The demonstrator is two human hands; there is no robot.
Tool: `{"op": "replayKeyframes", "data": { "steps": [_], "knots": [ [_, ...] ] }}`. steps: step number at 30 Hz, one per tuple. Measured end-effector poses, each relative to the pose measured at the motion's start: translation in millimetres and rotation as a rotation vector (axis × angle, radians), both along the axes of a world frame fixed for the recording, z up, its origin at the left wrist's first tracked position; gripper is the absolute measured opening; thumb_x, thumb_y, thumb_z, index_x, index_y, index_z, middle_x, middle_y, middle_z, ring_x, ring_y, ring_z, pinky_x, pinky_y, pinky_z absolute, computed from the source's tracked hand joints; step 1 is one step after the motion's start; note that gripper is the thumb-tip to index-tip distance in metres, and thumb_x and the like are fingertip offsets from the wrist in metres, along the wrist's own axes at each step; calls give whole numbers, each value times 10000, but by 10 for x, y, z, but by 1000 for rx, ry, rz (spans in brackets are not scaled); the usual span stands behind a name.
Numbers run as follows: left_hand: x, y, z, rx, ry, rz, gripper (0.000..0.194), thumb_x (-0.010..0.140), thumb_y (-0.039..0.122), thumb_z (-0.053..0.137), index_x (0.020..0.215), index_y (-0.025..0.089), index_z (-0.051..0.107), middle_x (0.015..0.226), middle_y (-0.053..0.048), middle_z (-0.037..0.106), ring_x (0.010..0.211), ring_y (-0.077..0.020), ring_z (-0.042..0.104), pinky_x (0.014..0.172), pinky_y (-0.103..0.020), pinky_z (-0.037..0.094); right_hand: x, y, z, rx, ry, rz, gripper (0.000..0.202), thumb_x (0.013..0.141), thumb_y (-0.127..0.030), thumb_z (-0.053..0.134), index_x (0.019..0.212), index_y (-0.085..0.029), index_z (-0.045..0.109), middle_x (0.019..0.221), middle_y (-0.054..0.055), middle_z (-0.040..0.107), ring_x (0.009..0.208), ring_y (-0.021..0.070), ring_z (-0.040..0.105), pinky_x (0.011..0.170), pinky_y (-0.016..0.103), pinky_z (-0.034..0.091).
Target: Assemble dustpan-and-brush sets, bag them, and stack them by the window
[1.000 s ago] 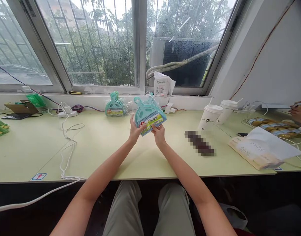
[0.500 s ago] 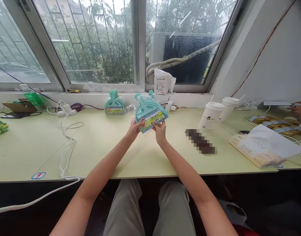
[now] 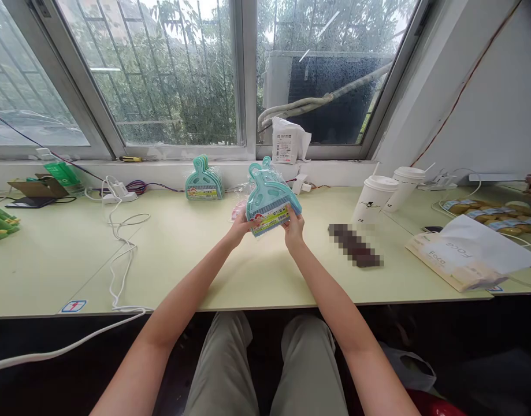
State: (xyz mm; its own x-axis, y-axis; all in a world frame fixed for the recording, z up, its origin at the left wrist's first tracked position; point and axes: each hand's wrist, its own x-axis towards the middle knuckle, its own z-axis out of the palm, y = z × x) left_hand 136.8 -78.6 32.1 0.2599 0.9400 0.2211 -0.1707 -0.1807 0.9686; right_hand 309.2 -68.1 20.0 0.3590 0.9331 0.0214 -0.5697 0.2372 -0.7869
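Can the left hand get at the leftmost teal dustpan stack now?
Probably not while occupied: the left hand grips the held dustpan pack. If freed, it likely could; the leftmost stack stands farther back, to its left.

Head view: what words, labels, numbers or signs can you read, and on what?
"Face" or "Foce", twice: pack; second letter unclear.
Red sign in blue frame, no readable word: desk sticker.
Too small or blurred: print on held dustpan, dustpan stack, cups, sill packet, bottle.
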Motion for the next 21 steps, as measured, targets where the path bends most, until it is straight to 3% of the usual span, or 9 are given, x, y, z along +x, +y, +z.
{"op": "replayKeyframes", "data": {
  "steps": [5,8,12,15,19,21],
  "knots": [
    [30,-17,-12,-22,-16,28,805,553,292,821,1284,276,482,1142,-67,681,1097,-328,617,851,-452,517,26,26,0,-34,3,9,473,634,-484,761,997,-232,592,980,28,722,847,170,682,635,261,568],
    [-2,28,-7,-12,-70,92,721,555,305,818,1215,232,536,1117,-75,686,1084,-319,626,880,-448,510,-2,18,17,87,0,152,453,645,-474,767,985,-221,608,1018,39,720,927,184,684,730,289,580],
    [-112,83,28,-16,-89,176,664,575,330,819,1175,197,567,1118,-89,684,1093,-315,621,942,-456,486,-105,-31,9,216,-67,341,461,577,-341,839,962,-208,623,1061,39,712,1012,203,668,862,346,565],
    [-169,46,52,-46,-17,29,644,624,368,811,1198,184,583,1239,-129,635,1184,-334,570,984,-479,462,-160,-60,-1,201,-42,277,427,549,-282,852,900,-186,630,1013,39,718,1004,212,665,886,376,562],
    [-127,-34,39,-114,-19,-359,658,674,453,783,1265,249,577,1376,-132,546,1323,-346,456,999,-519,447,-152,-72,32,240,4,185,370,604,-280,810,918,-188,639,1024,50,719,1042,225,655,908,402,561],
    [-89,-43,34,-100,-103,-399,648,687,540,751,1260,294,574,1398,-102,532,1340,-327,441,1029,-514,420,-135,-76,58,248,18,161,334,621,-272,793,907,-192,638,1027,49,720,1051,222,656,925,403,558]
  ]
}}
